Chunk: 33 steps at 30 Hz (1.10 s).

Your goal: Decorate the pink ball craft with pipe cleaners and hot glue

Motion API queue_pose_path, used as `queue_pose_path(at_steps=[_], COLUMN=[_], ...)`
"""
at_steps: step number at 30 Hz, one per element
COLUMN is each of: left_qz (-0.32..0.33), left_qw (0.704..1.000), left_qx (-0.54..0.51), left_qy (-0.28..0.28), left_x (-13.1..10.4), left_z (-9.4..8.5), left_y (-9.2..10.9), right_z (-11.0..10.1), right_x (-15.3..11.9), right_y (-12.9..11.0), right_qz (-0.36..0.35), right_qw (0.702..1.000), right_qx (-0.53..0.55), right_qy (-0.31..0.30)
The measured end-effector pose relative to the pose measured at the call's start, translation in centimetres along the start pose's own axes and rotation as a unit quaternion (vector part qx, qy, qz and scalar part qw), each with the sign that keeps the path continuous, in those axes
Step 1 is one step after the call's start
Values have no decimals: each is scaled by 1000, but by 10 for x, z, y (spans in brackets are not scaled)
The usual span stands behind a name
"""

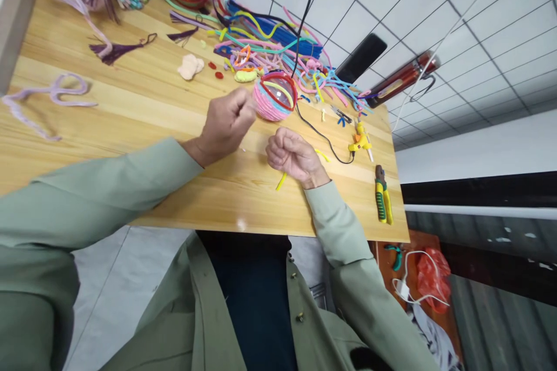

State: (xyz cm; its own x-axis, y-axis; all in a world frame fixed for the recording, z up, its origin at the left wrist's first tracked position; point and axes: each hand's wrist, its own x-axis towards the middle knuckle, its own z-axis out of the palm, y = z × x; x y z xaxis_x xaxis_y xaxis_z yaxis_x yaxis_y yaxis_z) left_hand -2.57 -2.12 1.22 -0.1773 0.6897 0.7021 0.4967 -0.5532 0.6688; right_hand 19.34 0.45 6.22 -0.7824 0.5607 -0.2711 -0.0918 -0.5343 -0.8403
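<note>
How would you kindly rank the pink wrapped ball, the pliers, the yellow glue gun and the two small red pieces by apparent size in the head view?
Largest to smallest:
1. Pink wrapped ball
2. Pliers
3. Yellow glue gun
4. Two small red pieces, too alike to rank apart

A handicraft workspace, whether home or workshop unclear: a wooden surface (130, 110) against a white-tiled wall (391, 0) carries heaped chenille stems (261, 61), purple tassels (115, 53), a hot-glue gun (360, 138) and pliers (382, 194).
</note>
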Motion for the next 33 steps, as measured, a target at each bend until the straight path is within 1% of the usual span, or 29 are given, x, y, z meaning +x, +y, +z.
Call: queue_pose_path(at_steps=[2, 4, 6, 7, 9, 11, 13, 15, 16, 17, 19, 22, 26, 29, 31, 33], left_qz=[-5, -16, -33, -46, -82, -105, -105, -103, -107, -114, -130, -149, -161, -143, -136, -135], left_qw=[999, 997, 995, 994, 992, 991, 992, 993, 992, 992, 990, 988, 987, 988, 986, 983], left_qx=[10, 20, 27, 29, 26, 17, 19, 23, 23, 21, 17, 10, -1, -3, -8, -35], left_qy=[43, 77, 87, 90, 91, 86, 71, 58, 55, 52, 45, 29, -2, -58, -96, -115], left_x=[7, 10, 10, 8, 4, 0, -2, -4, -5, -6, -7, -5, 13, 26, 26, 18], left_z=[1, 2, 2, 2, 4, 6, 9, 10, 11, 11, 11, 10, 12, 16, 18, 20], left_y=[-27, -53, -71, -74, -72, -62, -50, -41, -38, -37, -36, -38, -46, -52, -53, -51], right_z=[2, 5, 6, 6, 4, -3, -15, -28, -35, -42, -52, -61, -65, -64, -61, -56], right_x=[0, -1, -2, -3, -6, -7, -4, 2, 6, 10, 20, 31, 38, 41, 39, 36], right_y=[-1, -2, -5, -7, -12, -15, -16, -13, -10, -7, -1, 7, 14, 19, 23, 25], right_qz=[-3, -24, -78, -119, -203, -260, -282, -285, -282, -275, -255, -224, -201, -209, -216, -223], right_qw=[1000, 998, 994, 989, 968, 935, 898, 867, 859, 857, 865, 881, 891, 890, 885, 878], right_qx=[-2, -2, -1, -4, -27, -75, -133, -187, -213, -235, -264, -265, -273, -292, -307, -323], right_qy=[29, 51, 75, 92, 147, 228, 312, 364, 371, 366, 343, 322, 302, 281, 274, 275])
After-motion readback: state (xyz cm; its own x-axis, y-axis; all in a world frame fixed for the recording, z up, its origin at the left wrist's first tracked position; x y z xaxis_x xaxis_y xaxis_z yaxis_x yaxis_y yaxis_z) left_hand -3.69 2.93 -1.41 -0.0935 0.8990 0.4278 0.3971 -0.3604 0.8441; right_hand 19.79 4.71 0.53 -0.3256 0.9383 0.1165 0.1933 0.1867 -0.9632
